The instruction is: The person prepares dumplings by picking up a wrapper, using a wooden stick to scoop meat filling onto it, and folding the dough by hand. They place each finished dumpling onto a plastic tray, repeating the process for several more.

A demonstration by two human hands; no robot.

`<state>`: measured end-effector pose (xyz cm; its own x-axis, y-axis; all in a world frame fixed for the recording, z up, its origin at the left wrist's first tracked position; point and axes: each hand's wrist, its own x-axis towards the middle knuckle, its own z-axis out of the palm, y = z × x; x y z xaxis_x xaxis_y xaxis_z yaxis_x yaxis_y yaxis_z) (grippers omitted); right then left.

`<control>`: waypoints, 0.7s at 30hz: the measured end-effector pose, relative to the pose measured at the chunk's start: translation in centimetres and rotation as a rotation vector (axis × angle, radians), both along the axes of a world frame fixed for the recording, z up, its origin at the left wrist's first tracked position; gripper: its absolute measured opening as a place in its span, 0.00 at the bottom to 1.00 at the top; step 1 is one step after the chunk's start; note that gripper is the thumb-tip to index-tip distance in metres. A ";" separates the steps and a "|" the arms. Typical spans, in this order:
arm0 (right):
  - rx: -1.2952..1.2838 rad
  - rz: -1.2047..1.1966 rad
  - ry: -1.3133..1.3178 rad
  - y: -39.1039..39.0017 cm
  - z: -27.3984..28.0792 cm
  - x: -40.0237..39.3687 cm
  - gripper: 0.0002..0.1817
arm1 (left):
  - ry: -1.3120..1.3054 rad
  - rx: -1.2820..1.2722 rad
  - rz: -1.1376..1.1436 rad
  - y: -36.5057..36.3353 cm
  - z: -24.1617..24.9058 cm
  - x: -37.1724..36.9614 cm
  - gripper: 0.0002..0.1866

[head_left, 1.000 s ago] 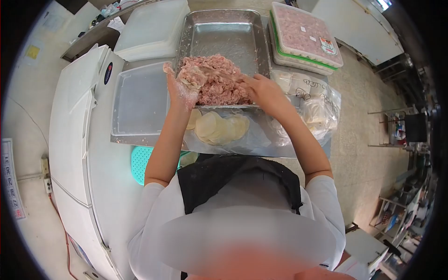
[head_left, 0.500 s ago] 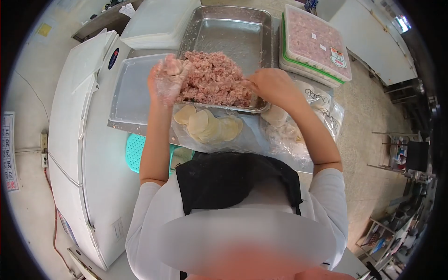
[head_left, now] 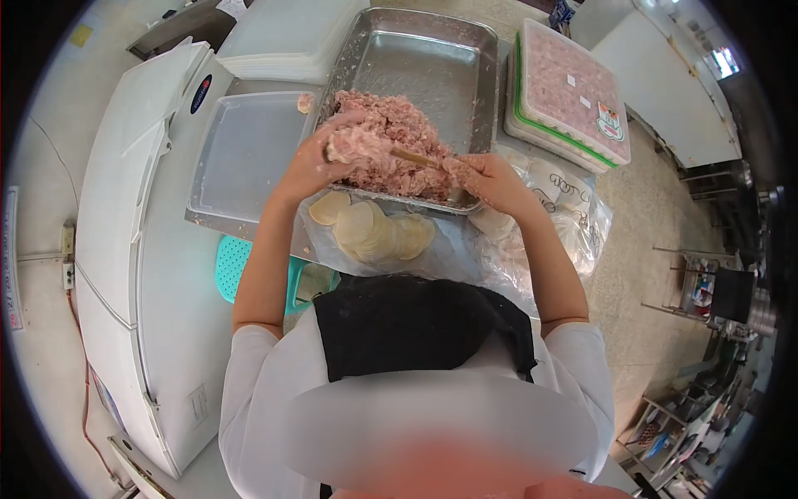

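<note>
My left hand [head_left: 309, 169] curves around a lump of ground meat [head_left: 356, 146] at the left rim of a metal tray [head_left: 449, 50]. Whether a wrapper lies under that lump is hidden. Between finger and thumb of my right hand [head_left: 492, 181] is a thin wooden spatula [head_left: 413, 157], its tip pointing left toward the lump. A heap of ground meat [head_left: 399, 116] fills the near left of the tray. Just in front of the tray, round pale dough wrappers [head_left: 366, 231] lie overlapped on plastic. One small meat-topped piece [head_left: 306, 102] sits on a translucent flat tray [head_left: 245, 154] at left.
Stacked white lids [head_left: 283, 37] stand at the back left. At right are a lidded box of pink filling [head_left: 565, 83] and plastic bags of wrappers [head_left: 561, 200]. A white chest freezer [head_left: 133, 249] flanks the left side, near a turquoise basket [head_left: 233, 270].
My left hand has moved right and down, closer to the meat heap. The wooden spatula now shows, reaching toward the left hand. The small piece on the translucent tray is now visible.
</note>
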<state>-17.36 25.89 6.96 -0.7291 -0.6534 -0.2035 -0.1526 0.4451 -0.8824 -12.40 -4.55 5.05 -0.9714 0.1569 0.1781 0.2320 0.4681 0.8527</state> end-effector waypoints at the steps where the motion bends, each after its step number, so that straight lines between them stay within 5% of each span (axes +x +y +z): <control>1: -0.064 -0.029 0.058 -0.3 0.5 0.2 0.13 | 0.003 0.003 0.002 -0.2 -0.7 -0.7 0.37; 2: -0.061 -0.027 0.060 -0.8 0.2 0.5 0.13 | -0.020 -0.105 -0.005 -0.3 -1.7 -1.3 0.36; 4: -0.173 0.017 0.497 -1.8 -0.8 1.0 0.15 | -0.045 -0.212 -0.009 -0.2 -2.6 -1.3 0.35; 7: 0.195 0.143 0.567 0.1 1.3 -0.7 0.15 | 0.041 -0.169 0.037 0.4 -1.7 -0.5 0.32; 11: 0.276 0.218 0.495 1.6 3.0 -1.5 0.15 | 0.025 -0.130 -0.117 -0.1 -2.7 -0.4 0.26; 13: -0.093 0.240 0.519 0.3 -0.9 -0.4 0.15 | 0.000 -0.110 -0.171 -0.3 -2.9 -0.7 0.25; 15: -0.121 0.262 0.501 0.3 -3.4 -1.2 0.15 | -0.030 -0.189 -0.290 0.4 -0.5 -0.6 0.24; 17: -0.149 0.288 0.484 0.1 -2.4 -1.4 0.15 | -0.128 -0.045 -0.138 0.7 -1.6 0.1 0.23; 19: 0.325 0.103 0.654 0.5 -0.5 -1.4 0.14 | -0.221 0.097 0.012 0.7 -3.1 0.3 0.22; 21: 0.227 0.069 0.715 -0.6 -0.6 1.0 0.13 | -0.467 0.258 0.175 0.6 -4.3 -0.5 0.22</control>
<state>-16.40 25.30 6.40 -0.6932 -0.7006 0.1692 -0.6879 0.5731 -0.4454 -12.88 -3.98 0.72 -0.9639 -0.0053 -0.2661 -0.2602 0.2283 0.9382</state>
